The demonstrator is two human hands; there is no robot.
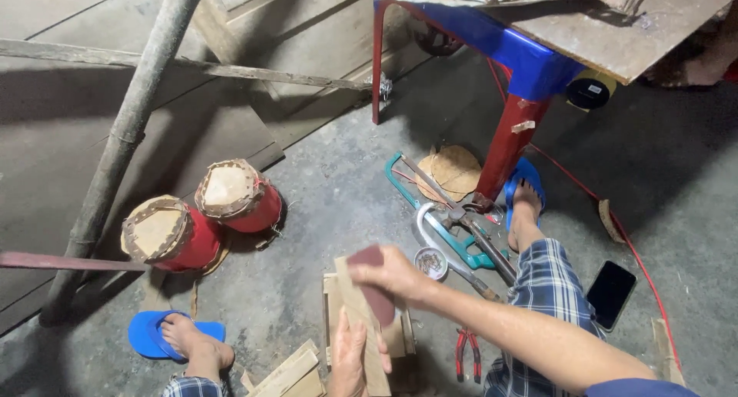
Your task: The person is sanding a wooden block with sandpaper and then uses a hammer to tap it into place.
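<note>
My right hand (396,275) grips a folded dark red piece of sandpaper (370,283) and presses it against a thin wooden slat (361,332). My left hand (347,358) holds that slat from below, at the bottom edge of the view. The slat stands tilted over a small wooden box frame (330,293) on the concrete floor. More wooden strips (288,374) lie beside my left hand.
Two small red drums (173,235) with hide tops lie left. Hacksaws (430,212), a small bowl of nails (430,262) and red pliers (465,349) lie right of the box. A phone (611,293) sits by my knee, a red-legged table (511,136) beyond. My feet wear blue sandals (146,334).
</note>
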